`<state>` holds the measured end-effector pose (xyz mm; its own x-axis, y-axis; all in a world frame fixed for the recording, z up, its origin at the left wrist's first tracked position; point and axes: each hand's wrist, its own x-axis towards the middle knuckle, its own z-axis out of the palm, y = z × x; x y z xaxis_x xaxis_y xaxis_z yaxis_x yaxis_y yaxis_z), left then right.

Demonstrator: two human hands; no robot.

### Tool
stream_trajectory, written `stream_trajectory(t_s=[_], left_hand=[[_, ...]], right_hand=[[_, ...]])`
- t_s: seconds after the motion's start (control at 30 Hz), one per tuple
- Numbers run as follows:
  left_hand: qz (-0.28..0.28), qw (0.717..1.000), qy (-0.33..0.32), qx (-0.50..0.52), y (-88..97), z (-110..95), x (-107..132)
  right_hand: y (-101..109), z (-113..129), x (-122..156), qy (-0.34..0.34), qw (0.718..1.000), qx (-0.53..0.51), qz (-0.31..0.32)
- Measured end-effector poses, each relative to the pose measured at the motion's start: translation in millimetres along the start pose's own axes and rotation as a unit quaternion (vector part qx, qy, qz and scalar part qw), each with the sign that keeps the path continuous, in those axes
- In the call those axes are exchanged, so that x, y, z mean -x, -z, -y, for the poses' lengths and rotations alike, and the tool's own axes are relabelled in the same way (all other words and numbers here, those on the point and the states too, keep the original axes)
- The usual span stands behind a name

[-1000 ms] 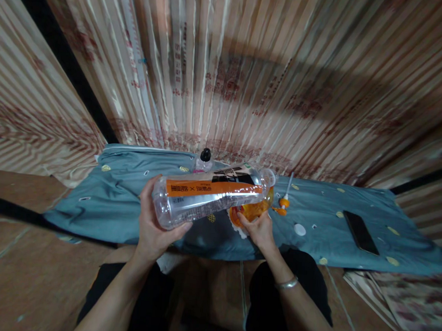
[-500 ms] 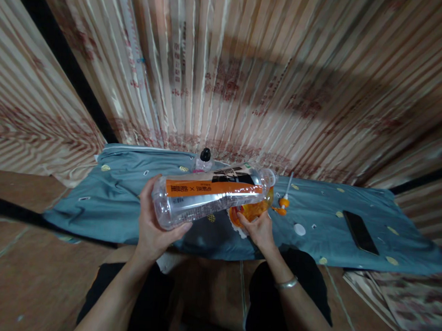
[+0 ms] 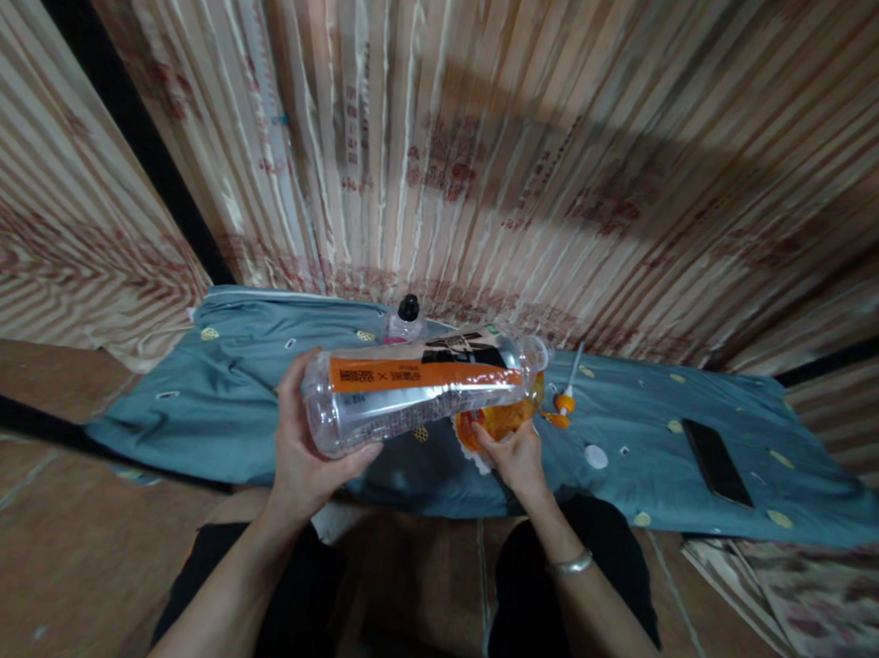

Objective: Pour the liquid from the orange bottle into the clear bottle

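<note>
Clear plastic bottle [image 3: 421,387] with orange label, lying sideways above the blue cloth [image 3: 257,397], base wrapped in the left hand [image 3: 305,450], open neck tipped over an orange container [image 3: 497,420]. Right hand [image 3: 517,460] grips that container on the cloth. Orange pump [image 3: 565,401], white cap [image 3: 596,456] and black phone [image 3: 718,461] lie on the cloth, right of the bottle; black-capped bottle [image 3: 404,319] behind it.

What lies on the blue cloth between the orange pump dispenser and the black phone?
In the head view, a small white round cap lies between the orange pump dispenser and the black phone, on the blue cloth.
</note>
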<state>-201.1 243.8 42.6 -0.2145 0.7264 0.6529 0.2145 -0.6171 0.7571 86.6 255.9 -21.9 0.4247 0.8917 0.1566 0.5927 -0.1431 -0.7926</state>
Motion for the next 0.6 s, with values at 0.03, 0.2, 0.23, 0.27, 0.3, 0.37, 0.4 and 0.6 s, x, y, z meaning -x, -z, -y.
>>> stream_trajectory(t_s=[0.03, 0.2, 0.23, 0.27, 0.3, 0.37, 0.4, 0.6], left_hand=[[0.0, 1.0, 0.003, -0.001, 0.3, -0.2, 0.0], [0.002, 1.0, 0.016, -0.007, 0.4, -2.9, -0.7], [0.001, 1.0, 0.014, -0.007, 0.1, -3.4, -1.2], [-0.002, 1.0, 0.011, -0.008, -0.2, -3.8, -1.7], [-0.003, 1.0, 0.007, -0.007, -0.5, -3.9, -2.2], [-0.005, 1.0, -0.004, -0.003, -0.9, -3.4, -2.8], [-0.004, 1.0, -0.006, 0.0, -1.0, -3.0, -2.9], [-0.004, 1.0, 0.004, -0.003, -0.5, -2.1, -1.1]], right_hand=[[-0.2, -0.6, -0.1, 0.001, 1.0, 0.002, -0.001], [-2.0, -5.3, -0.8, 0.008, 1.0, 0.02, -0.012], [-2.3, -5.7, -0.8, 0.009, 1.0, 0.02, -0.014], [-2.4, -5.9, -0.8, 0.01, 1.0, 0.019, -0.014], [-2.4, -5.7, -0.7, 0.011, 1.0, 0.017, -0.014], [-2.0, -4.7, -0.5, 0.009, 1.0, 0.015, -0.012], [-1.8, -4.1, -0.5, 0.007, 1.0, 0.015, -0.011], [-1.9, -4.8, -0.8, 0.012, 1.0, 0.012, -0.009]])
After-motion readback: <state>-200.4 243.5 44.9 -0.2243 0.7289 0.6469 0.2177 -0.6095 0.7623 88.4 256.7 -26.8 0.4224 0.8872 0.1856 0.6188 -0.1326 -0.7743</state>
